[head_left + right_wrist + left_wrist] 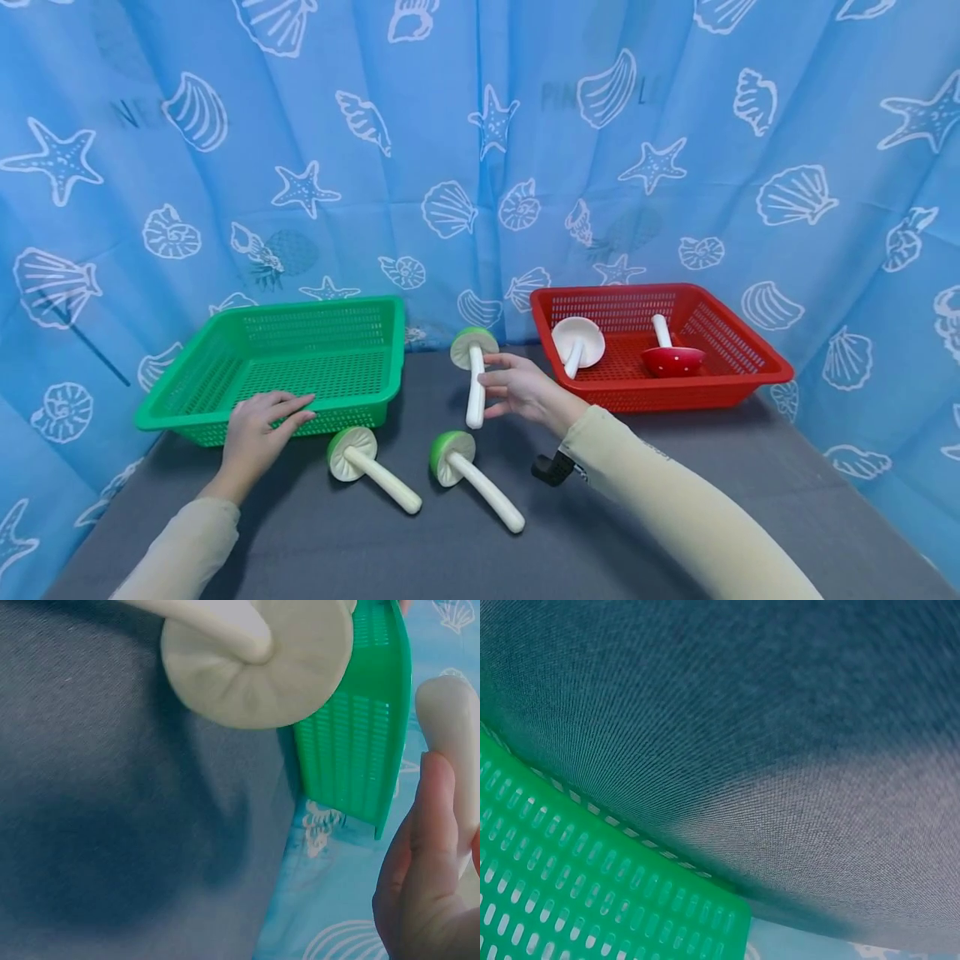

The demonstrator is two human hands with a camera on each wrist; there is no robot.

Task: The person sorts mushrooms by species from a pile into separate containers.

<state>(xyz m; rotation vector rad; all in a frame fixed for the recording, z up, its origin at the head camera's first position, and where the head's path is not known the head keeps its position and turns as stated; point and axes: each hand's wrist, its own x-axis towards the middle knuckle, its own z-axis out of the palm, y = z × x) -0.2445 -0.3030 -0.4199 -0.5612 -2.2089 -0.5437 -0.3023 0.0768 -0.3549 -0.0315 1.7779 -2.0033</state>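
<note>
My right hand [517,387] pinches the white stem of a toy mushroom [476,392] with a green cap, cap end up. In the right wrist view the fingers [435,817] hold that stem at the right edge. Two more green-capped toy mushrooms lie on the table: one [382,479] in front of the green basket [390,387], the other [480,483] to its right, stems pointing towards the lower right. At the front rim of the basket is my left hand [262,429], its fingers loosely extended and holding no mushroom.
A red basket [667,400] stands at the back right with a pale upturned mushroom [577,340] and a red spotted mushroom [672,362] in it. Behind the dark grey table [300,542] hangs a blue curtain [480,150] with shell prints. A black wrist device [552,469] hangs under the right sleeve.
</note>
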